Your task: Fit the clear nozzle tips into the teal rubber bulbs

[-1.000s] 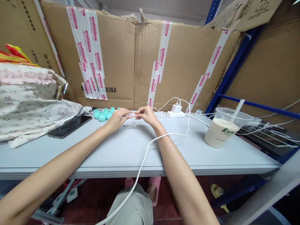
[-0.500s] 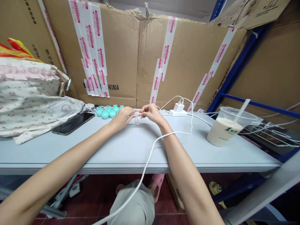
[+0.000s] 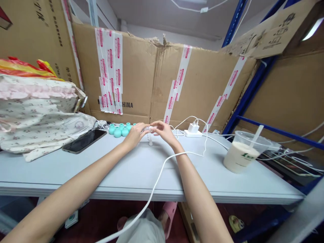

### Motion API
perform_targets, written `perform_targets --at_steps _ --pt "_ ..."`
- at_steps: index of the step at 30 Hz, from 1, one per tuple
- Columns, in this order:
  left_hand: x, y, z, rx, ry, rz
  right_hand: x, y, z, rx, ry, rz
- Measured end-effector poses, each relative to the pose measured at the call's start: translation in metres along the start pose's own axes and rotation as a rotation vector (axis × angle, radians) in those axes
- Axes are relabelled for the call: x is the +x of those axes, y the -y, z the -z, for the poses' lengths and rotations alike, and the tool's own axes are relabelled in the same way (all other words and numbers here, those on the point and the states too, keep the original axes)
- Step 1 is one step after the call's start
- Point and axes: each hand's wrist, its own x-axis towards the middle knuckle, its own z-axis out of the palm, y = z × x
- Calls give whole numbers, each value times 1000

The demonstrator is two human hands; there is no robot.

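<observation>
Both hands meet above the back half of the table, fingertips almost touching. My left hand is closed, its fingers pinching one side of a small whitish, partly see-through piece. My right hand pinches the same piece from the other side. A thin whitish strand with a rounded end hangs below the fingers; whether it touches the table I cannot tell. The fingers hide most of the piece, so its kind stays unclear. Several turquoise round pots stand just behind and left of my left hand.
A black phone lies beside a floral cloth bag at left. At right stands a cup of milky drink with a straw. A white charger sits at the back; its white cable runs across my right forearm. Cardboard walls the back.
The view has tilted up, so the table sits lower in the picture. Both hands stay together on the small piece, and the strand below them shows more clearly.
</observation>
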Motion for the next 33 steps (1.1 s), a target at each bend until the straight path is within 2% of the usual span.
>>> perform_targets --at_steps 7,10,12,15,16,18,21,23,27,31,33 --pt "-8 7 -7 40 102 -52 2 -8 -8 51 5 -120" --pt "-4 8 4 77 125 -82 3 -8 -6 109 13 -152" --pt "1 14 17 124 106 -71 4 -7 -3 192 -43 -141" --pt "6 43 41 236 -79 115 6 -9 4 346 -171 -133" --pt "4 57 48 271 -165 210 6 -10 6 382 -204 -140" --pt "-4 91 60 318 -260 399 8 -12 9 419 -244 -164" --pt "-22 137 70 212 -243 644 9 -17 11 462 -285 -203" --pt "-31 155 72 142 -224 704 11 -21 12 499 -319 -207" --pt "-39 166 69 162 -168 685 13 -29 12 529 -353 -170" --pt "-38 167 70 155 -50 807 13 -29 11 627 -334 -205" --pt "-35 165 73 116 -66 832 13 -27 10 676 -327 -230"
